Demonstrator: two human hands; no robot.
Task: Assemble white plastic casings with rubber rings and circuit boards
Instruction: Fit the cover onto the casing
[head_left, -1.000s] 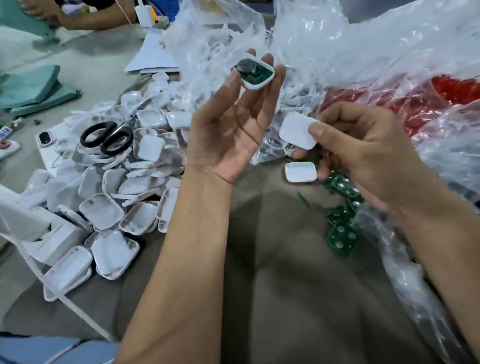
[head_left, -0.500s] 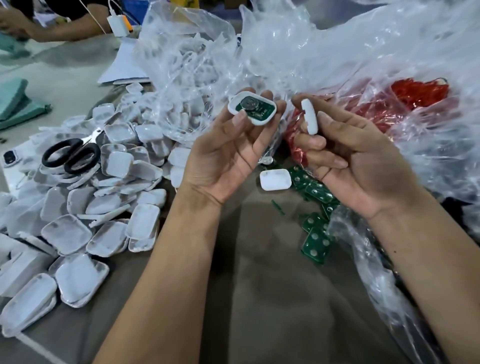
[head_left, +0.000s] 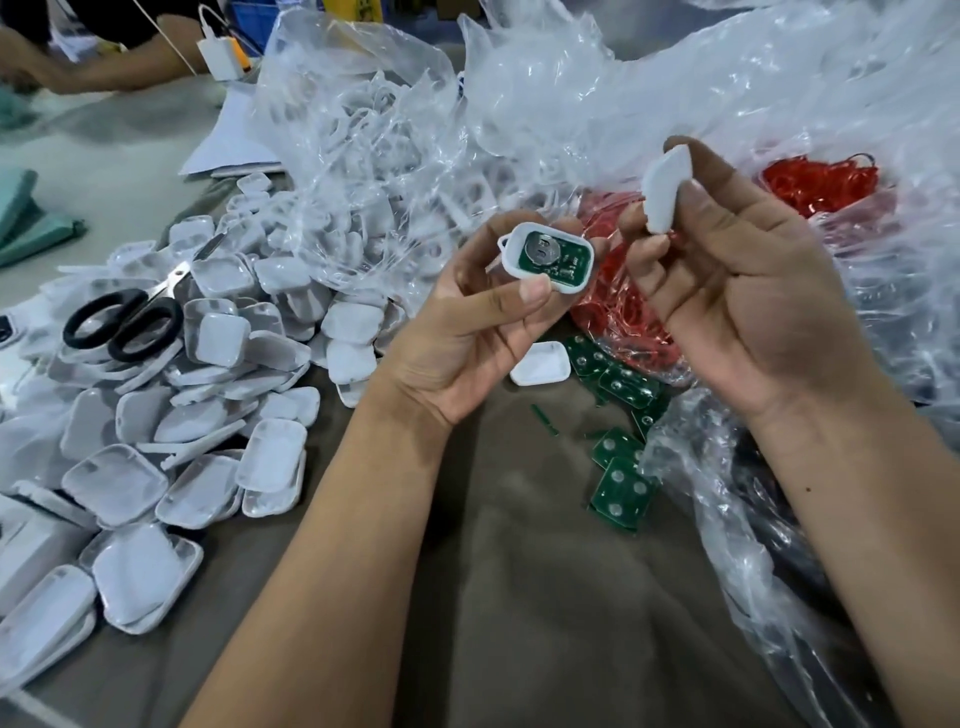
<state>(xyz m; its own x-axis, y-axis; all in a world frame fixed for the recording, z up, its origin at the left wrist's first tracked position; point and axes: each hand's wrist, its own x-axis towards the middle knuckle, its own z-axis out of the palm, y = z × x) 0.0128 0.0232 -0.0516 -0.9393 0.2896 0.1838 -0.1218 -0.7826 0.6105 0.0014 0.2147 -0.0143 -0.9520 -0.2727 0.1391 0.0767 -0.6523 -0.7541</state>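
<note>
In my left hand (head_left: 467, 332), held up over the middle of the table (head_left: 519, 597), sits the base (head_left: 548, 255), a white casing half with a green board (head_left: 563, 257) and its coin cell facing up at me. My thumb presses its near edge and my fingers curl round the far side, so it is pinched firmly. Its long axis runs left to right, tipped a little down toward the right.

The lid (head_left: 666, 189) is just up and right of the base, near it but not touching. My right hand (head_left: 753, 291) pinches it between thumb and fingertips, standing almost on edge, long axis nearly upright. So the two halves lie crosswise to each other. To close them, I judge the lid must be turned flat, its long side brought in line with the base, then carried down and left. The right hand is the one placed to travel, with the left steadying. I can't tell whether a ring is already seated in the base.

Below my hands lie a loose casing half (head_left: 540, 364) and spare boards (head_left: 621, 491). Red rings (head_left: 821, 182) show through the plastic bag (head_left: 675, 78) behind. To the left is a heap of casings (head_left: 208, 415) with scissors (head_left: 122, 322) on top.
</note>
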